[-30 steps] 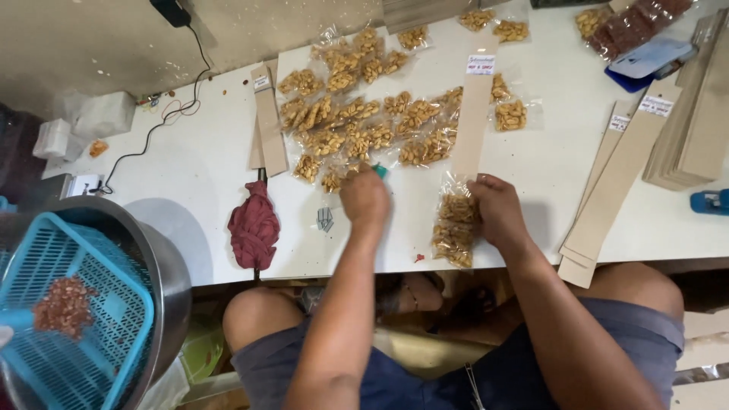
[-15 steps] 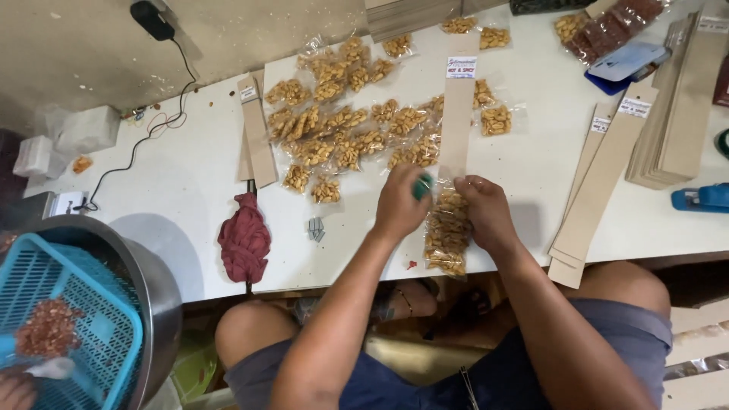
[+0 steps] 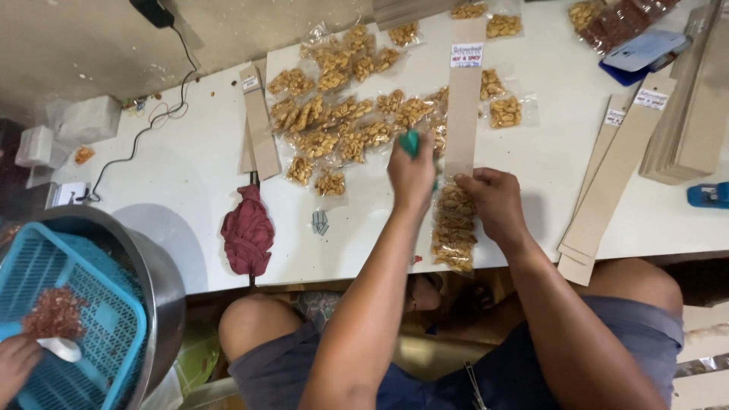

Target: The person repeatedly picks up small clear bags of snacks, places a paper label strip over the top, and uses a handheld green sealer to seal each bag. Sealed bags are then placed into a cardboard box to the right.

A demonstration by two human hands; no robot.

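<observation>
Fingers of the left hand (image 3: 411,173) are curled tight around a small green stapler (image 3: 410,142), only its top showing above the knuckles. A second ago this hand sat lower and to the left of the work; it has since risen to the upper end of the packet strip (image 3: 454,225), where the clear peanut packets meet the long brown card strip (image 3: 464,99). Judged from that, the fastening point is now under the tool and the join is being made or is about to be. The right hand (image 3: 497,200) has barely shifted: fingers spread flat and pressing down on the top packet, holding strip and card against the white table (image 3: 182,182). Both forearms reach forward from the lap, the left one straight, the right bent inward at the wrist. Loose filled packets (image 3: 334,121) lie well beyond the hands. At lower left another person's hand (image 3: 15,364) holds a white scoop (image 3: 61,348) over a blue basket (image 3: 83,304).
</observation>
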